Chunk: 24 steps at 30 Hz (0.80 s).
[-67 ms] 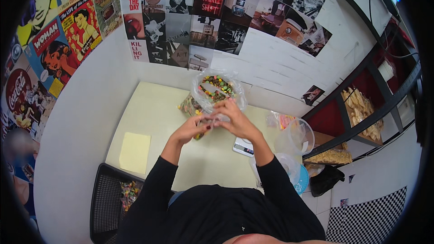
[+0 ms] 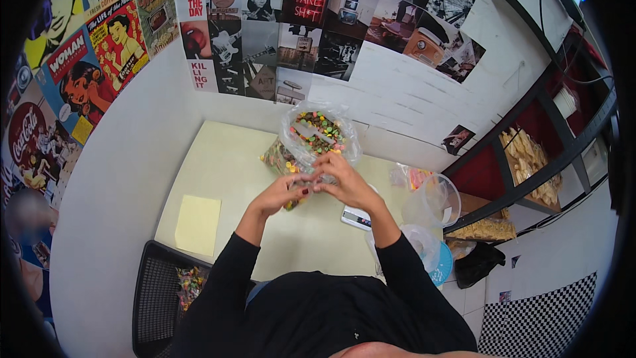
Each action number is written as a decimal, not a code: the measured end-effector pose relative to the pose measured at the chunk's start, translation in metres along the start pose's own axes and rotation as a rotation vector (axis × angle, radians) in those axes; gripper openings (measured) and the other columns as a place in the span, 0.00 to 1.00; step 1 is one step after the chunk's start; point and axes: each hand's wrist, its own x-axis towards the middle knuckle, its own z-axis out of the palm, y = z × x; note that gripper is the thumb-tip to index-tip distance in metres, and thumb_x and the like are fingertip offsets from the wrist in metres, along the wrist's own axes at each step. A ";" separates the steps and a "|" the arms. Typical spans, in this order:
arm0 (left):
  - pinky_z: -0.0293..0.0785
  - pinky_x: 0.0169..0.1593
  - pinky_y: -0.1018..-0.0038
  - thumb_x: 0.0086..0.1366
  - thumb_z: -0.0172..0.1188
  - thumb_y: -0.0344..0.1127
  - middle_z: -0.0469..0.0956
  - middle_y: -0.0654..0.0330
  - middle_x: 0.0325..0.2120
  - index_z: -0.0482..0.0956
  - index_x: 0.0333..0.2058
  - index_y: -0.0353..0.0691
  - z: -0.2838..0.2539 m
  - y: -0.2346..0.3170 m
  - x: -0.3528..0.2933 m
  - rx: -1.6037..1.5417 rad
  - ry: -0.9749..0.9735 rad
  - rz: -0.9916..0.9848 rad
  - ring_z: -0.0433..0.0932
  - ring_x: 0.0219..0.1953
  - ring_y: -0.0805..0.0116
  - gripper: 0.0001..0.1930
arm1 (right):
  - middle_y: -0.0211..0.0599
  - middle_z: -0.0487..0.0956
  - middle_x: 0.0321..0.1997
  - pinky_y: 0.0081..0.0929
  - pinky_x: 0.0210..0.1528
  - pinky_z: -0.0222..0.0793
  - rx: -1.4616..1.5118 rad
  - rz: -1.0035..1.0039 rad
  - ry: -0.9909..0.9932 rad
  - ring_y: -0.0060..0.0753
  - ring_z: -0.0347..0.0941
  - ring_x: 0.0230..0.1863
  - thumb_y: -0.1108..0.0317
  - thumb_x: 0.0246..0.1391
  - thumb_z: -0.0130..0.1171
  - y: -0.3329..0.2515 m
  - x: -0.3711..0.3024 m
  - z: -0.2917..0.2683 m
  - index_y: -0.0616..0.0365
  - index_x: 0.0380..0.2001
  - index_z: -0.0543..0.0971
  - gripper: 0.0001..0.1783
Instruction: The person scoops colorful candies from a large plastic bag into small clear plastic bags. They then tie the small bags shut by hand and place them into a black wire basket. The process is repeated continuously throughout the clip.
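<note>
My left hand (image 2: 279, 193) and my right hand (image 2: 346, 180) meet over the table, fingers curled and tips almost touching. Both pinch the gathered top of a small clear plastic bag; colourful candies in this candy bag (image 2: 291, 205) show just below my left fingers. Most of it is hidden by my hands. Directly beyond them stands a large open clear bag (image 2: 354, 136) of brown, green, yellow and pink candies, with a pale scoop-like piece (image 2: 313, 134) lying on top. Another candy-filled part (image 2: 279, 156) bulges at its left; whether it is the same bag I cannot tell.
A white digital scale (image 2: 356, 217) sits right of my hands, near a clear plastic tub (image 2: 424, 205) and a blue lid (image 2: 442, 265). Yellow paper (image 2: 198, 224) lies at left. A black crate (image 2: 149, 305) holding candy packets (image 2: 191, 285) is at lower left. Shelves (image 2: 530, 166) rise at right.
My right hand's fingers have come down slightly toward my left fingertips. The left hand has barely moved, and the large bag stays in place.
</note>
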 end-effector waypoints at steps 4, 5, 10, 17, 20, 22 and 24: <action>0.70 0.50 0.75 0.61 0.64 0.39 0.76 0.59 0.45 0.70 0.56 0.38 0.022 -0.022 -0.016 0.161 -0.036 -0.045 0.75 0.46 0.72 0.26 | 0.36 0.76 0.39 0.32 0.47 0.69 0.128 0.078 -0.017 0.39 0.73 0.44 0.71 0.48 0.66 -0.003 -0.038 0.009 0.60 0.31 0.76 0.09; 0.70 0.51 0.75 0.62 0.63 0.39 0.76 0.58 0.44 0.69 0.56 0.38 0.031 -0.026 -0.018 0.255 -0.015 -0.004 0.75 0.46 0.72 0.26 | 0.36 0.76 0.38 0.31 0.45 0.69 0.142 0.142 0.001 0.37 0.74 0.42 0.71 0.49 0.65 -0.005 -0.049 0.013 0.61 0.31 0.76 0.09; 0.77 0.44 0.74 0.65 0.57 0.27 0.76 0.59 0.39 0.74 0.43 0.35 0.067 -0.030 -0.039 -0.001 0.101 -0.133 0.77 0.41 0.72 0.09 | 0.37 0.77 0.34 0.28 0.37 0.70 0.211 0.360 0.082 0.32 0.75 0.34 0.73 0.51 0.63 -0.023 -0.094 0.031 0.63 0.31 0.76 0.06; 0.80 0.35 0.77 0.66 0.58 0.30 0.79 0.60 0.34 0.75 0.44 0.35 0.089 -0.044 -0.047 0.102 0.065 -0.047 0.78 0.32 0.76 0.10 | 0.36 0.77 0.31 0.27 0.36 0.69 0.193 0.413 0.192 0.31 0.74 0.32 0.73 0.52 0.63 -0.036 -0.128 0.041 0.64 0.32 0.76 0.07; 0.79 0.36 0.77 0.65 0.58 0.29 0.79 0.60 0.34 0.76 0.43 0.34 0.095 -0.054 -0.051 0.096 0.072 -0.021 0.78 0.31 0.76 0.09 | 0.38 0.77 0.32 0.29 0.36 0.71 0.225 0.434 0.212 0.32 0.75 0.32 0.71 0.52 0.63 -0.042 -0.140 0.042 0.63 0.35 0.75 0.10; 0.79 0.36 0.78 0.64 0.58 0.28 0.79 0.59 0.34 0.77 0.41 0.33 0.102 -0.056 -0.052 0.089 0.101 0.016 0.78 0.32 0.76 0.08 | 0.35 0.77 0.31 0.26 0.35 0.69 0.287 0.480 0.284 0.28 0.73 0.31 0.72 0.51 0.64 -0.043 -0.146 0.044 0.63 0.34 0.75 0.10; 0.78 0.38 0.76 0.64 0.58 0.26 0.79 0.57 0.35 0.78 0.39 0.31 0.108 -0.053 -0.054 0.091 0.114 -0.004 0.79 0.34 0.73 0.07 | 0.33 0.76 0.30 0.24 0.35 0.68 0.324 0.512 0.314 0.25 0.71 0.30 0.71 0.51 0.65 -0.043 -0.152 0.047 0.63 0.33 0.76 0.10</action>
